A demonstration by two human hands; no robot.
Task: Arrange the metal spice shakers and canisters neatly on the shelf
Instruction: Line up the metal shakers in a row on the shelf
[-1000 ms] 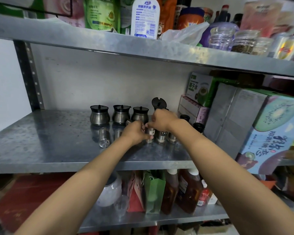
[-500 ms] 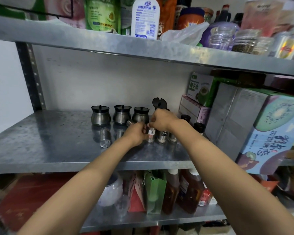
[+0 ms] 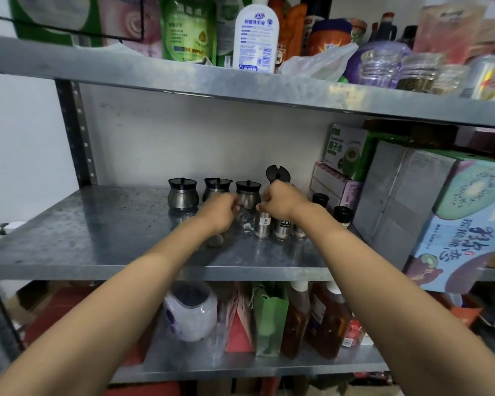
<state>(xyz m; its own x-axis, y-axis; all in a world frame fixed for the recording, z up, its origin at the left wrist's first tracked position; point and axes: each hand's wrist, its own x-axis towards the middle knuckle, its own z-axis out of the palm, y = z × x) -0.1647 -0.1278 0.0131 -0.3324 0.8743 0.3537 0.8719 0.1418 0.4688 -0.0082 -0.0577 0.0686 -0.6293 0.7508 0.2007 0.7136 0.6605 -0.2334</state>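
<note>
Three round metal canisters (image 3: 183,194) with black lids stand in a row at the back of the middle shelf (image 3: 97,238). A fourth, its lid (image 3: 277,174) flipped up, is mostly hidden behind my right hand (image 3: 282,201). In front stands a row of small metal shakers. My right hand pinches the top of the leftmost labelled shaker (image 3: 262,227). My left hand (image 3: 220,214), blurred, is closed around another small shaker (image 3: 215,240), of which only the bottom end shows. Two black-capped shakers (image 3: 343,215) stand to the right.
Cardboard boxes (image 3: 412,201) fill the right side of the middle shelf, close to the shakers. The left half of the shelf is bare metal. The upper shelf (image 3: 240,84) holds bottles and jars. Bottles, a green bag and a white jar stand on the lower shelf.
My left hand has moved left, away from the shaker row, and the lone shaker that stood at the left now shows under it. My right hand stays on the row.
</note>
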